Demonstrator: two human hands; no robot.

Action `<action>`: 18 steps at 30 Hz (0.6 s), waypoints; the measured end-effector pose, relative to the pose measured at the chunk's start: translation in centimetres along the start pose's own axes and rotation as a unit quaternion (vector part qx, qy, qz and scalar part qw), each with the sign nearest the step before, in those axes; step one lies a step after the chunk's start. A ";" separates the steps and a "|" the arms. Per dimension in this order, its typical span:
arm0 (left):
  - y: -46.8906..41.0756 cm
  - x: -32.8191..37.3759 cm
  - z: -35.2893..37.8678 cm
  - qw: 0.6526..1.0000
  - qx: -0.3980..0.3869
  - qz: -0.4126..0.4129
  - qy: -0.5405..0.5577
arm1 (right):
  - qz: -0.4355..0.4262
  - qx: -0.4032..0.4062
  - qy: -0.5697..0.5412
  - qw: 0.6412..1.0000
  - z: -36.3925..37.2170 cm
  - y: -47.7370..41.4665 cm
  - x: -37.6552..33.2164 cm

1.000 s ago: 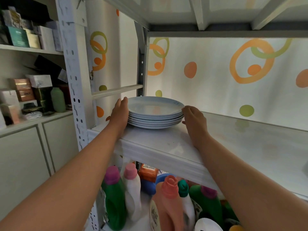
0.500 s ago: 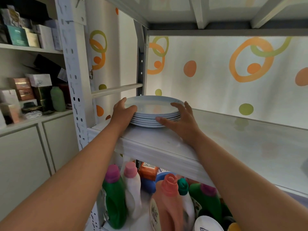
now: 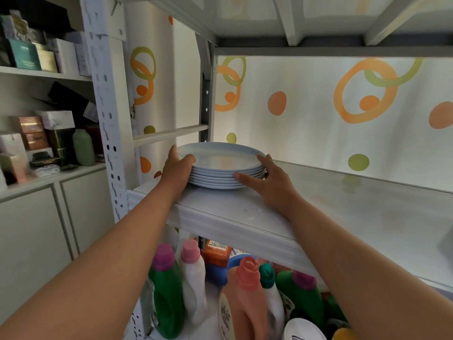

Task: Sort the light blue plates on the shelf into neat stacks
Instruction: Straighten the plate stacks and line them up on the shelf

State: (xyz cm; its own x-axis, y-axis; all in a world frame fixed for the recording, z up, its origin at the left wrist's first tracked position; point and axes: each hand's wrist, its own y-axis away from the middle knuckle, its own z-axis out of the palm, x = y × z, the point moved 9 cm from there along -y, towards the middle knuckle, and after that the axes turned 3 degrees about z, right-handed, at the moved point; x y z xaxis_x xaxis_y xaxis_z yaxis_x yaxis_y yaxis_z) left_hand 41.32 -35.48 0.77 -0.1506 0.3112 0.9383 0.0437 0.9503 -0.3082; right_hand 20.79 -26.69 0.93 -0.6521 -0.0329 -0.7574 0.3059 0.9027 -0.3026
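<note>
A stack of several light blue plates [image 3: 221,159] sits at the left end of the white shelf [image 3: 245,217], near the back corner. My left hand [image 3: 177,168] grips the stack's left edge, thumb hooked over the top plate's rim. My right hand [image 3: 267,179] holds the right side, thumb against the front edges of the middle plates and fingers wrapped behind the rim. The plates lie closely aligned, one on another.
A grey upright post [image 3: 207,99] stands just behind the stack and a white perforated post [image 3: 105,114] at the shelf's front left. Detergent bottles [image 3: 169,290] crowd the level below. Boxes and a green bottle [image 3: 83,147] fill the cabinet shelves at left. The shelf extends bare to the right.
Both hands closed in on the stack: the left thumb came over the top rim and the right hand shifted from beside the plates to around their right side.
</note>
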 end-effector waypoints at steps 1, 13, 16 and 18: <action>-0.1 -0.1 -0.1 1.000 -0.001 -0.001 -0.002 | 0.002 0.005 -0.011 1.000 -0.2 -0.1 0.1; -0.8 -1.2 -0.5 0.999 0.020 -0.040 0.006 | 0.073 -0.020 -0.272 0.959 0.5 -1.5 1.5; -0.8 -1.5 -0.5 0.998 0.014 -0.055 0.015 | 0.085 0.021 -0.255 0.963 -0.1 -1.8 1.7; -0.9 -1.8 -0.7 0.997 0.021 -0.062 0.025 | 0.091 0.036 -0.251 0.963 -0.2 -1.9 1.7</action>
State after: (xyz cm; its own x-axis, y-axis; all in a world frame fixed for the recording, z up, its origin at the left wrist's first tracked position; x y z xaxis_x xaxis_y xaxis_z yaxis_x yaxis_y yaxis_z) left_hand 42.24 -36.91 -0.53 -0.1023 0.1912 0.9762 -0.0149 0.9809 -0.1937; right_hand 19.00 -28.35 0.30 -0.1717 -0.0959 -0.9805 0.4426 0.8817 -0.1638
